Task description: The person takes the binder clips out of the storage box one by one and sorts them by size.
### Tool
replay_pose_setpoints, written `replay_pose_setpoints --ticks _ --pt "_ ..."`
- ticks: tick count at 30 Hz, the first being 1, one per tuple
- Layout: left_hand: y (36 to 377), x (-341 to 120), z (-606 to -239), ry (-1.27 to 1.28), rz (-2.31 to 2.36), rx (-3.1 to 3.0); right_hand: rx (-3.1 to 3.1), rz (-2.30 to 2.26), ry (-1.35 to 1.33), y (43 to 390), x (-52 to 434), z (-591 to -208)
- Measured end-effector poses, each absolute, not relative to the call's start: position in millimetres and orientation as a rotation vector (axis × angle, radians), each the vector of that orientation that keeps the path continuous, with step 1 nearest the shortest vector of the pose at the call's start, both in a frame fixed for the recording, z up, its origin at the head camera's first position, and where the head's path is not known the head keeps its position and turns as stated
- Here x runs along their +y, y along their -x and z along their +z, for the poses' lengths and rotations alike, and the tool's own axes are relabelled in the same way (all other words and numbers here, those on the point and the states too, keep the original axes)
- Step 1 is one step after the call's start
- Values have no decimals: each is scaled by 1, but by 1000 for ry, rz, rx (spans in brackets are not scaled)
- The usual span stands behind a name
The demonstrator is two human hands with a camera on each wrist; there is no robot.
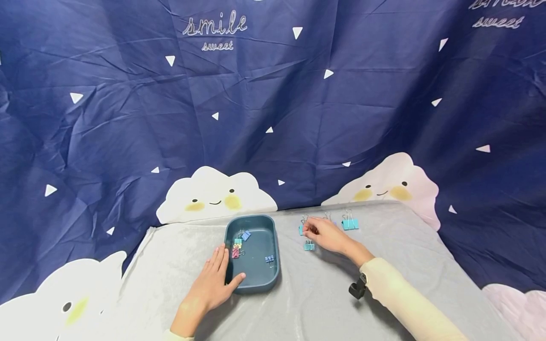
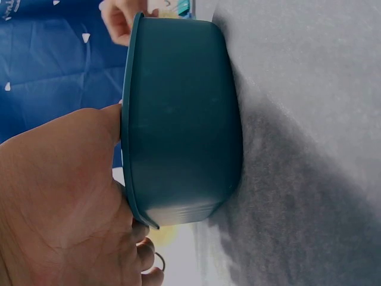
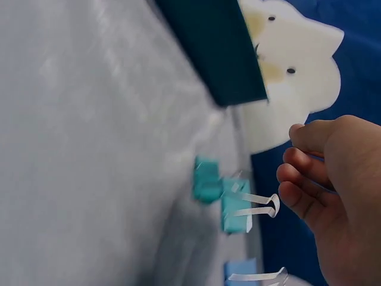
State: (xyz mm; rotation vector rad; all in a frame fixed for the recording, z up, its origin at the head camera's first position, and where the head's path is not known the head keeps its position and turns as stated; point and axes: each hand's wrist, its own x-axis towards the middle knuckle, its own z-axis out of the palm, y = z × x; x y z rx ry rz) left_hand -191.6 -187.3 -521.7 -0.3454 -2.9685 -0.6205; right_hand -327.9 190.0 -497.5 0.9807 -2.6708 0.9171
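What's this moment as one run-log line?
left grip: touching blue box; right grip: near teal clips, hold unclear; box: several binder clips inside; grey cloth: clips right of box

Bright head view; dimmer wrist views, broad soft shadow beside the blue-green bin [image 2: 181, 119], slight blur over teal clips [image 3: 206, 177].

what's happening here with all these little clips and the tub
A person is handling binder clips beside a dark teal tub on a grey cloth. The left hand rests against the tub's side and rim. The right hand, fingers curved, is among the clips on the cloth, right of the tub; whether it holds one isn't clear. Several clips lie inside the tub, including a pink clip and a blue clip, while others remain outside.
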Motion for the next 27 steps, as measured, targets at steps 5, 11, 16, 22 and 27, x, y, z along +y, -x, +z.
replay_pose_setpoints --ticks 5,11,16,22,27 --pt "190 -187 -520 354 -626 -2962 -2639 931 -1066 324 167 -480" --pt "189 -184 -512 321 -609 -3015 -2619 895 -1179 324 136 -466" --pt "190 -183 -510 293 -584 -3060 -2633 838 -1249 326 113 -458" --pt "192 -183 -512 294 -575 -3070 -2666 792 -1317 332 87 -452" --pt "192 -183 -512 294 -572 -3073 -2674 774 -1361 338 64 -454"
